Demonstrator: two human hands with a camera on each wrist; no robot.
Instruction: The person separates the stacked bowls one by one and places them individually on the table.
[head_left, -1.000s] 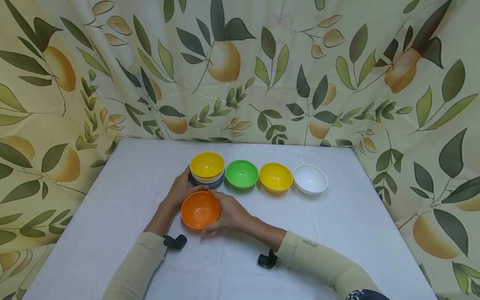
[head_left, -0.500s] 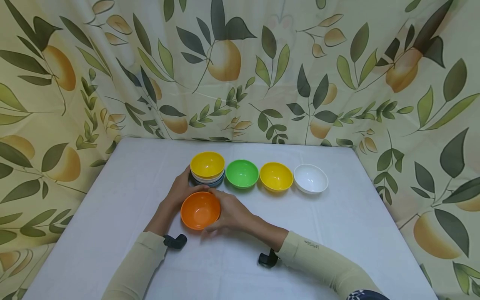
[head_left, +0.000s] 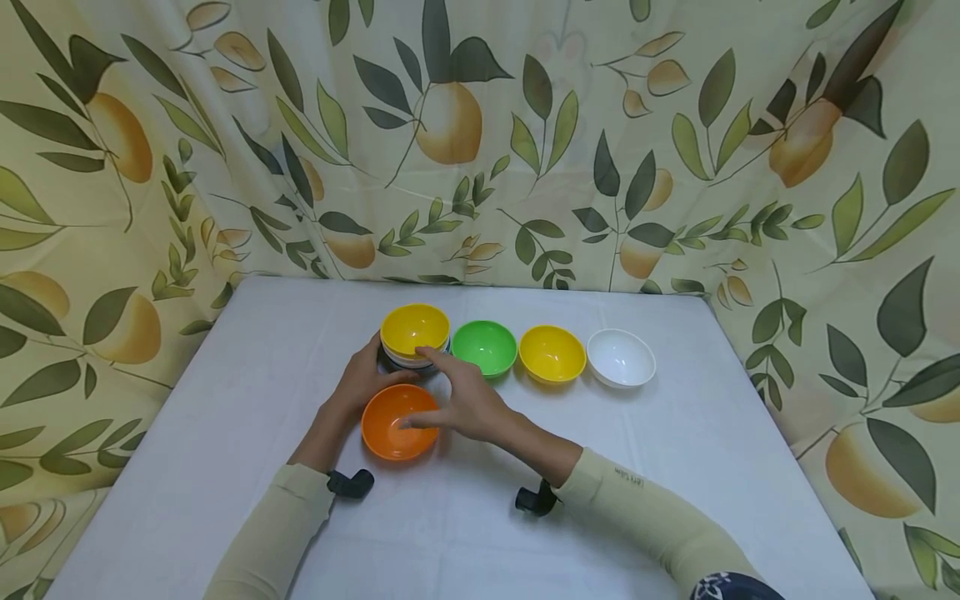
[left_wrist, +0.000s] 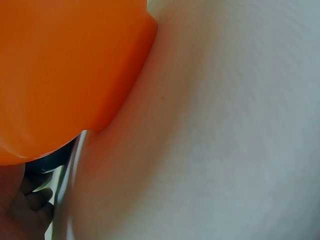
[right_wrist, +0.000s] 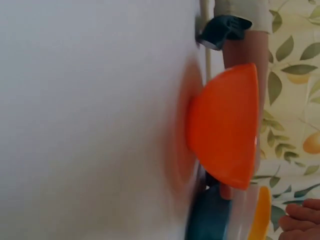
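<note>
In the head view my left hand (head_left: 363, 382) holds the left side and front of a bowl stack, fingers and thumb around its base. A yellow bowl (head_left: 412, 329) tops the stack, a white bowl (right_wrist: 242, 212) lies below it, and a dark blue bowl (right_wrist: 207, 215) is at the bottom. Just in front stands an upright orange bowl (head_left: 390, 433) on the table. My right hand (head_left: 474, 396) hovers above with fingers spread, its thumb over the orange bowl and its fingertips near the stack's yellow rim. Nothing is held in it.
Right of the stack, a green bowl (head_left: 484, 348), another yellow bowl (head_left: 552, 354) and a white bowl (head_left: 621, 358) stand in a row. White cloth covers the table (head_left: 637, 467). A fruit-patterned curtain (head_left: 480, 208) hangs behind it.
My right hand has let go of the orange bowl's right side and risen up and forward towards the stack. The left hand and the bowls have stayed in place.
</note>
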